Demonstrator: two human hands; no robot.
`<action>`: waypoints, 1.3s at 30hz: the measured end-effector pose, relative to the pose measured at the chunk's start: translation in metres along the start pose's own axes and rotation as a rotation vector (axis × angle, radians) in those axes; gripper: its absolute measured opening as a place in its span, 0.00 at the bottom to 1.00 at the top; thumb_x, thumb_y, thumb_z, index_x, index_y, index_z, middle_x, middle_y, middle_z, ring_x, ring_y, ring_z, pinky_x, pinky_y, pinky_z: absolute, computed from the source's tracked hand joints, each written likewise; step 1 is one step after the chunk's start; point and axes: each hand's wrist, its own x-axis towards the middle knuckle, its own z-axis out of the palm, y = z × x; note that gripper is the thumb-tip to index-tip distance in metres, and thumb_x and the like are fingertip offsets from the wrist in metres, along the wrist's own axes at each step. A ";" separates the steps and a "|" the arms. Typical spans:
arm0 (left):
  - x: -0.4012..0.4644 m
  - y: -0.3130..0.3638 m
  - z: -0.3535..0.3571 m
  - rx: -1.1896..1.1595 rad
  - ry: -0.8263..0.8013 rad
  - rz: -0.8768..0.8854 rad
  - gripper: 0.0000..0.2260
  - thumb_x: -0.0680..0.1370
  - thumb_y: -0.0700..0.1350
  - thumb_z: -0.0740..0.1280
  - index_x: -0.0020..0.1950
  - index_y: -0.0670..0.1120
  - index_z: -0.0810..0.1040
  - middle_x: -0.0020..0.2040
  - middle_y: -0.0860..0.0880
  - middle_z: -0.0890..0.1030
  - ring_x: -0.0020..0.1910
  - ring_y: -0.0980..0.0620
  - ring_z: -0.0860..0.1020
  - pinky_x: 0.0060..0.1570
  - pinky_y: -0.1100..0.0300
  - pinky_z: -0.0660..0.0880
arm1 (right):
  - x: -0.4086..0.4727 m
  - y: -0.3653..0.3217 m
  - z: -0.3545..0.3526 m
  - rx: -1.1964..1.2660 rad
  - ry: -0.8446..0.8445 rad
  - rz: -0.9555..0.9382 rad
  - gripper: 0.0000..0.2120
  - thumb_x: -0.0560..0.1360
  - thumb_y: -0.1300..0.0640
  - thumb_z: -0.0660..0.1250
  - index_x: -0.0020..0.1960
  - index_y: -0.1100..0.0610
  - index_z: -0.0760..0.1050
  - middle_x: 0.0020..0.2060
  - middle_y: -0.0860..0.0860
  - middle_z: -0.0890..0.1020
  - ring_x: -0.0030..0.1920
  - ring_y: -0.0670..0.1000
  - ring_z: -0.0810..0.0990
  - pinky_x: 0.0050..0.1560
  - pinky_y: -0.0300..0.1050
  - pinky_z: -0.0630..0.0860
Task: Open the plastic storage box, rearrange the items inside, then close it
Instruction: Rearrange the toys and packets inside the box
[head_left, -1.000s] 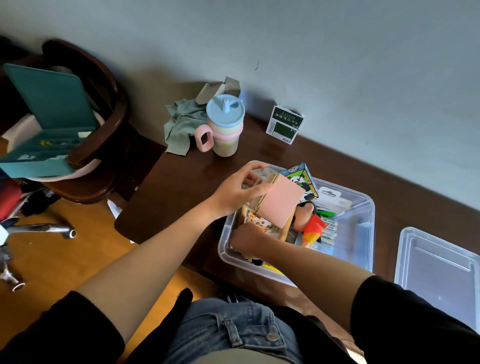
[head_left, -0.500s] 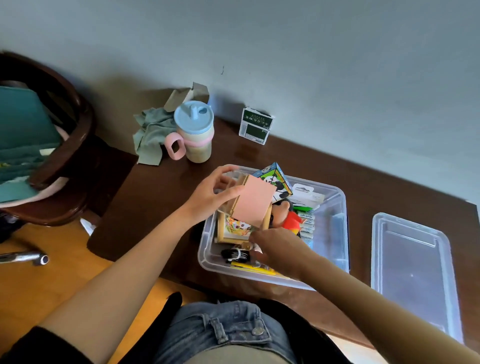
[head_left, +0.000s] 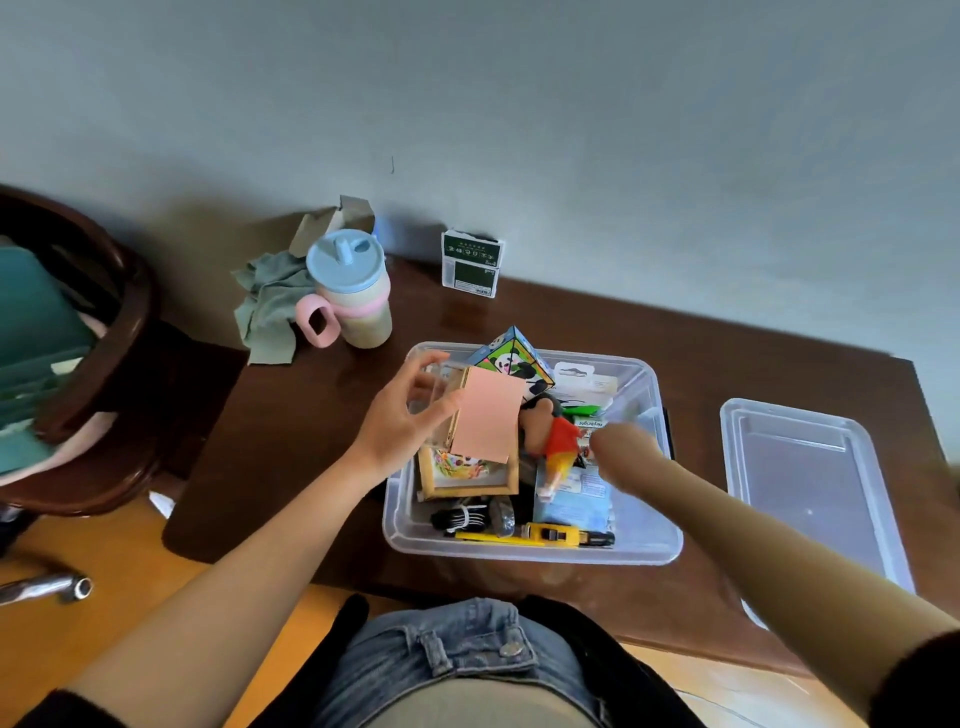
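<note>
Worktop (head_left: 311, 431) of dark wood carried the open storage box (head_left: 652, 543), its lid (head_left: 810, 483) lying just right. Left hand (head_left: 400, 421) gripped a pink-backed wooden frame (head_left: 485, 415) above the box's left half. Right hand (head_left: 621, 449) was blurred inside; grip unclear.

The right hand (head_left: 621, 447), earlier low at the near-left of the box (head_left: 644, 545) by the wooden frame (head_left: 467, 491), now reaches over the right side, blurred. The left hand (head_left: 410, 415) loosens around the pink pad (head_left: 488, 413), fingers spread.
</note>
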 end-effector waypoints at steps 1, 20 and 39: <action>0.000 0.000 0.000 -0.004 -0.005 -0.009 0.20 0.68 0.62 0.68 0.58 0.62 0.72 0.52 0.45 0.80 0.52 0.47 0.80 0.57 0.43 0.75 | 0.004 -0.001 0.002 -0.017 -0.007 -0.001 0.11 0.76 0.68 0.59 0.54 0.61 0.77 0.51 0.55 0.81 0.52 0.54 0.80 0.45 0.43 0.75; -0.002 0.005 -0.002 -0.020 -0.082 -0.052 0.25 0.67 0.64 0.66 0.62 0.59 0.68 0.56 0.42 0.78 0.56 0.47 0.78 0.59 0.42 0.74 | 0.009 -0.003 0.005 -0.017 0.098 0.088 0.09 0.77 0.66 0.59 0.51 0.60 0.77 0.40 0.51 0.77 0.47 0.51 0.80 0.38 0.39 0.71; -0.003 0.006 -0.004 -0.014 -0.110 -0.063 0.22 0.68 0.64 0.66 0.60 0.63 0.68 0.57 0.44 0.77 0.56 0.48 0.78 0.57 0.43 0.76 | 0.008 -0.008 0.010 -0.048 0.077 0.026 0.09 0.76 0.66 0.60 0.50 0.56 0.76 0.29 0.47 0.66 0.38 0.49 0.74 0.37 0.38 0.70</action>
